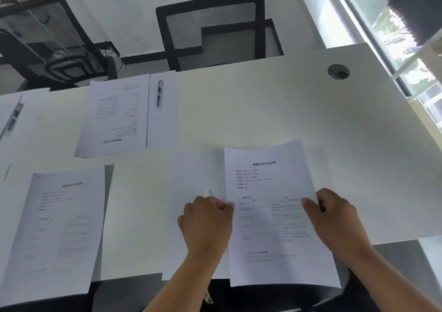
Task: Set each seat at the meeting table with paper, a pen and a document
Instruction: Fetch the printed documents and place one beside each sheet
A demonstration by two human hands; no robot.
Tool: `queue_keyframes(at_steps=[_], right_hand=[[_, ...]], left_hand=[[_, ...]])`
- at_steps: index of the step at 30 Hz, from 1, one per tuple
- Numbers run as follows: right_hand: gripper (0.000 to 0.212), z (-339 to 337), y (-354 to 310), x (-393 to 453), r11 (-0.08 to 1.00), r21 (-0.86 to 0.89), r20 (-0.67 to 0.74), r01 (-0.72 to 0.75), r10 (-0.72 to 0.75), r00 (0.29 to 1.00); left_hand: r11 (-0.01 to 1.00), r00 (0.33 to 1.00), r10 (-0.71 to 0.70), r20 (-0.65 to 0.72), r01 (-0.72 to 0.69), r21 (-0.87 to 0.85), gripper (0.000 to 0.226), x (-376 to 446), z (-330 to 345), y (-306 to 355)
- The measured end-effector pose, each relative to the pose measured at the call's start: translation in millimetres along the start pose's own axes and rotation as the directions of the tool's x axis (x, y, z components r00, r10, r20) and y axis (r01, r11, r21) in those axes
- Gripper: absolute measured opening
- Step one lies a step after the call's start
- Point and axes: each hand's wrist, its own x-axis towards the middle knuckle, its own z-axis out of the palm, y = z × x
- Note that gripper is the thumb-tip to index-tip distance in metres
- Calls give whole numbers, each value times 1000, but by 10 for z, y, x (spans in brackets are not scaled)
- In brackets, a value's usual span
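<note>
At the counter's [275, 110] near edge, both hands grip the document [270, 184]. The right hand [334, 218] pinches its right margin, thumb on top. The left hand [207, 220] is curled at its left margin and appears to hold a clear-wrapped pen [208, 192] too, whose tip pokes out above the knuckles. The document lies beside a blank sheet [196, 175] at 9 o'clock of it, its lower end overhanging the counter edge. At 8 o'clock, a second document [59, 223] lies with no pen visible on it. At 11 o'clock, a far document [117, 113] lies with a far pen [159, 93] on paper just beside it, before a chair [210, 29].

Risk: with so much overhang, the document could slide off once released. The left hand, doing two jobs, may drop the pen or crease the margin.
</note>
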Motion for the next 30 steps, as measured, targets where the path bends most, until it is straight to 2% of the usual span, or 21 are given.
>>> queue_keyframes(at_steps=[4, 13, 18, 22, 24, 27, 30], right_hand=[[36, 41, 36, 114, 998, -65, -25, 15, -17, 1000], [35, 64, 61, 198, 917, -397, 3, 50, -53, 999], [36, 45, 38, 219, 889, -455, -4, 45, -53, 999], [31, 65, 68, 216, 913, -409, -67, 0, -30, 997], [43, 68, 66, 160, 932, -364, -89, -4, -30, 996], [57, 54, 60, 23, 922, -373, -41, 101, -125, 991], [59, 19, -5, -176, 831, -488, 94, 267, -254, 963]], left_hand=[[996, 999, 22, -35, -19, 92, 36, 75, 60, 63], [985, 992, 74, -105, -56, 165, 34, 163, 265, -7], [983, 986, 89, -139, -64, 175, 34, 176, 298, -34], [991, 987, 83, -139, -67, 118, 29, 178, 283, -20], [996, 989, 81, -127, -75, 52, 28, 165, 206, -28], [988, 984, 151, -97, -153, -21, 26, 155, 38, -175], [958, 958, 287, -21, -287, -10, 28, 103, -239, -414]])
